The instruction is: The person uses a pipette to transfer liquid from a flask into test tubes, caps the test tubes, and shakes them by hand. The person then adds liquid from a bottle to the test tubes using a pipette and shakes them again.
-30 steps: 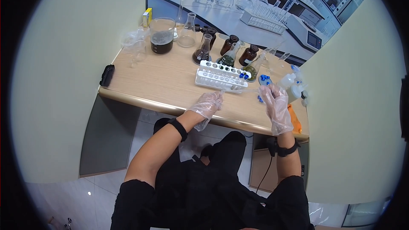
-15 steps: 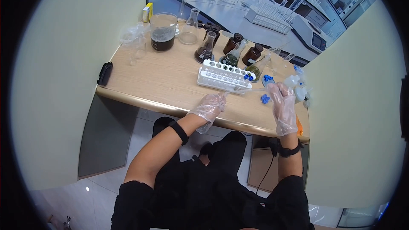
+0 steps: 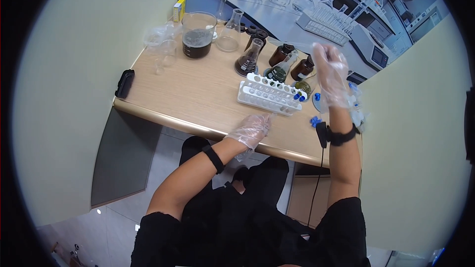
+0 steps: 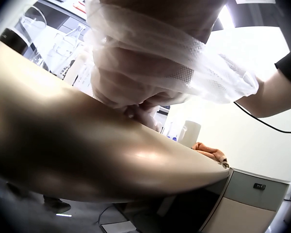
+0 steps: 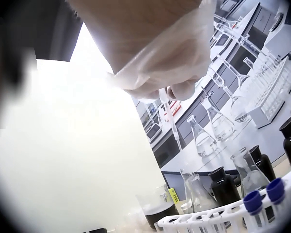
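My gloved right hand [image 3: 331, 71] is raised above the right part of the table and pinches a thin translucent dropper [image 5: 172, 121], whose stem slants down from the fingers in the right wrist view. My gloved left hand [image 3: 252, 129] is low at the table's front edge, fingers curled round a small clear tube, mostly hidden by the glove. Just beyond it stands a white test tube rack [image 3: 269, 100] with blue-capped tubes [image 3: 299, 97] at its right end. Behind the rack are flasks with dark [image 3: 247, 62], green [image 3: 278, 73] and yellowish liquid [image 3: 303, 88].
A large beaker [image 3: 198, 44] of dark liquid and an empty conical flask [image 3: 229, 39] stand at back left. Brown bottles [image 3: 303, 69] line the back. Blue caps [image 3: 315, 121] lie at right, and an orange cloth [image 4: 211, 151] lies near the right edge. A black object [image 3: 125, 83] sits at left.
My right hand has lifted the dropper away from the left hand, up and toward the back of the table. The left hand stays low near the front edge; the view has shifted slightly.
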Demonstrator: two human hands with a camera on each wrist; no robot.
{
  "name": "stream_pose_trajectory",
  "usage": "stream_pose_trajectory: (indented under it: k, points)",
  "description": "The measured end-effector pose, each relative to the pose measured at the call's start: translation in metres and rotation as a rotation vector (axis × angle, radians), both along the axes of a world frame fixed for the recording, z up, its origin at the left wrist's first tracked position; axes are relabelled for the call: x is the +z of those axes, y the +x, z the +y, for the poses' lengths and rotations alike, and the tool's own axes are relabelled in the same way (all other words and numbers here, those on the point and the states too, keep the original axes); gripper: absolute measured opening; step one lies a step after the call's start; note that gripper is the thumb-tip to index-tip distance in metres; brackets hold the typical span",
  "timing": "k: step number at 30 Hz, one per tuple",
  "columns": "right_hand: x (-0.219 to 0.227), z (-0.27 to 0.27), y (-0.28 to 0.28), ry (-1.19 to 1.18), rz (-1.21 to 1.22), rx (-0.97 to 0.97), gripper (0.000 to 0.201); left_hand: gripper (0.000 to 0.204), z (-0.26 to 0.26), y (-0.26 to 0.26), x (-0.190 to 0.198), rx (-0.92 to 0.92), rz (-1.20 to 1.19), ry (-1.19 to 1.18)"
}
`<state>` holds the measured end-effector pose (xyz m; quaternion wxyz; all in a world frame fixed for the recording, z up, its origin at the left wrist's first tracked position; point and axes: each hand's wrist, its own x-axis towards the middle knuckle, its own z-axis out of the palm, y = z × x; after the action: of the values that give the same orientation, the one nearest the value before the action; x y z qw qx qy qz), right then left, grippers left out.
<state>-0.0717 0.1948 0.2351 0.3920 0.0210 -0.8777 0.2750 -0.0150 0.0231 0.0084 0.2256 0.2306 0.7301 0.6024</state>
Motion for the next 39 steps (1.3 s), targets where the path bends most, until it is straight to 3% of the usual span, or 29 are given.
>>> stream_pose_trajectory:
  k: [4,7,10,14,17,20,23,26,27,28,29,31,34,39]
  points:
    - [0.016,-0.036,-0.038,0.049,-0.167,0.023,0.039,0.015,-0.001,0.001,0.002,-0.009,0.007,0.002]
    - [0.015,-0.053,-0.054,-0.045,-0.415,0.125,0.047,0.013,-0.004,0.002,0.009,-0.009,0.039,-0.024]
    - [-0.003,-0.045,-0.070,0.117,-0.258,0.109,0.049,0.013,-0.003,0.003,0.009,0.002,0.012,-0.025]
    - [0.010,-0.023,-0.030,0.108,-0.236,0.122,0.048,0.015,-0.004,0.002,0.011,-0.006,0.040,-0.054]
    - [0.011,0.009,0.018,-0.103,-0.365,0.092,0.044,0.017,0.005,-0.001,-0.009,0.037,0.123,0.012]
    - [-0.006,0.050,0.058,-0.100,-0.300,-0.091,0.041,0.019,-0.004,0.006,0.017,0.024,-0.006,-0.051]
    - [-0.038,0.101,0.091,-0.199,-0.470,-0.250,0.036,0.023,0.005,0.002,-0.007,0.052,-0.068,0.109]
    - [-0.084,0.139,0.115,-0.160,-0.518,-0.260,0.033,0.022,0.000,0.007,0.011,0.049,-0.019,0.025]
    - [-0.089,0.142,0.119,-0.025,-0.618,-0.211,0.032,0.022,0.003,0.007,0.010,0.038,0.007,0.016]
    - [-0.094,0.142,0.122,0.108,-0.713,-0.162,0.031,0.021,0.006,0.007,0.000,0.069,-0.082,0.125]
    - [-0.102,0.143,0.124,0.087,-0.681,-0.169,0.031,0.020,0.008,0.005,-0.009,0.096,-0.166,0.233]
    - [-0.120,0.144,0.124,0.258,-0.652,-0.181,0.032,0.018,0.009,0.000,-0.027,0.067,-0.084,0.194]
    - [-0.150,0.160,0.111,0.302,-0.747,-0.235,0.029,0.017,0.006,0.002,-0.019,0.073,-0.130,0.216]
    - [-0.153,0.152,0.121,0.232,-0.660,-0.226,0.027,0.011,0.007,0.001,-0.016,0.065,-0.129,0.153]
